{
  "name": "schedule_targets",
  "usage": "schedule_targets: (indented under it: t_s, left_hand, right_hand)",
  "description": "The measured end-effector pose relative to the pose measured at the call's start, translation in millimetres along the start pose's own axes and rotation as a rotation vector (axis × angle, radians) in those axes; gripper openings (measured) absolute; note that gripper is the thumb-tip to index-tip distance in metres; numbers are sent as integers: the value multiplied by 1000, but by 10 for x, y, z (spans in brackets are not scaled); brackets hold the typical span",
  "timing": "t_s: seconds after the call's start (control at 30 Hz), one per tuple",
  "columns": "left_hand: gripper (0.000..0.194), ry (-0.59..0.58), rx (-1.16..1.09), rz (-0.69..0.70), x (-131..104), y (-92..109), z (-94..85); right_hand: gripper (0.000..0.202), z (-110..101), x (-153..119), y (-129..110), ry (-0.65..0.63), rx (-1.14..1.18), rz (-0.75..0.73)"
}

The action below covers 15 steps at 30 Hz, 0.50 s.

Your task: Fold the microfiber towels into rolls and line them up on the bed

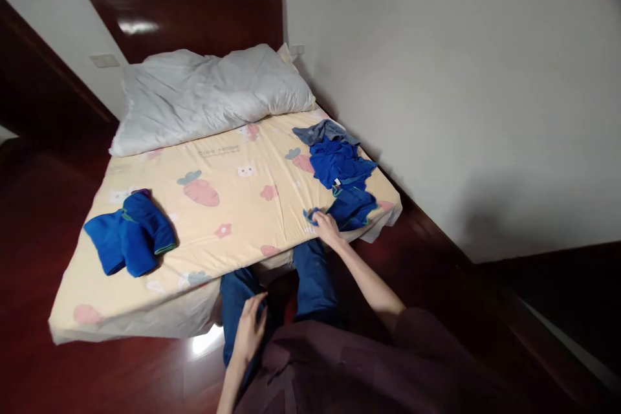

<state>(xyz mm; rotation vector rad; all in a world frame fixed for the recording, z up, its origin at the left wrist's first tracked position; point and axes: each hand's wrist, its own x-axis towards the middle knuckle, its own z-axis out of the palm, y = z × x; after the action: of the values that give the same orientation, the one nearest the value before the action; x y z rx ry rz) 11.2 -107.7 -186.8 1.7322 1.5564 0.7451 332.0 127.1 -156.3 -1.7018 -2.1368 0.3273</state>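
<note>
My right hand [326, 228] grips the edge of a dark blue cloth with green trim [354, 208] near the bed's front right edge. Behind that cloth lies a crumpled bright blue garment [339, 163], with a grey-blue cloth [324, 132] at its far side. My left hand [251, 325] hangs over my left thigh, its fingers slightly apart and nothing in them. On the left part of the bed rests a loosely folded blue garment with green edging [138, 233], touched by neither hand.
The bed [242, 200] has a yellow sheet with carrot prints. A white quilt [208, 94] is bunched against the dark wooden headboard [204, 22]. A wall [460, 97] stands along the right side. My knees are against the bed's front edge.
</note>
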Motion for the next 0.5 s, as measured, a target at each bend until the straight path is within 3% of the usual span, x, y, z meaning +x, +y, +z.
schedule_targets:
  t_s: [0.13, 0.27, 0.37, 0.5]
  left_hand:
    - [48, 144, -5, 51, 371, 382, -335]
    - [48, 83, 73, 186, 559, 785, -573]
    - [34, 43, 182, 198, 458, 936, -789]
    - [31, 88, 297, 188, 52, 979, -1130]
  right_hand:
    - [16, 70, -479, -908, -122, 236, -312]
    - [15, 0, -830, -1612, -205, 443, -499]
    - [19, -146, -935, -1858, -221, 473, -530]
    - [20, -401, -883, -1821, -336, 358, -565]
